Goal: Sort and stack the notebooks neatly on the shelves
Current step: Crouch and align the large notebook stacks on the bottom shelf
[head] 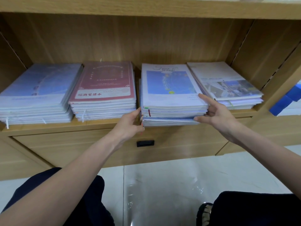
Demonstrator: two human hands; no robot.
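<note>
Several stacks of plastic-wrapped notebooks lie side by side on a wooden shelf [104, 126]. The third stack [169, 88], topped by a white cover with a blue picture, juts a little over the shelf's front edge. My left hand [128, 124] touches its front left corner, fingers curled at the stack's side. My right hand [215, 111] is at its front right corner, thumb on the top cover and fingers along the front edge. To the left lie a red-covered stack [104, 88] and a pale blue stack [37, 93]. A photo-covered stack [228, 85] lies at the right.
A drawer with a black handle [145, 143] sits under the shelf. Another shelf board [146, 7] runs overhead. Blue boxes [286, 100] stand in the compartment to the right. Crinkled clear plastic wrap [162, 193] lies on the white floor between my knees.
</note>
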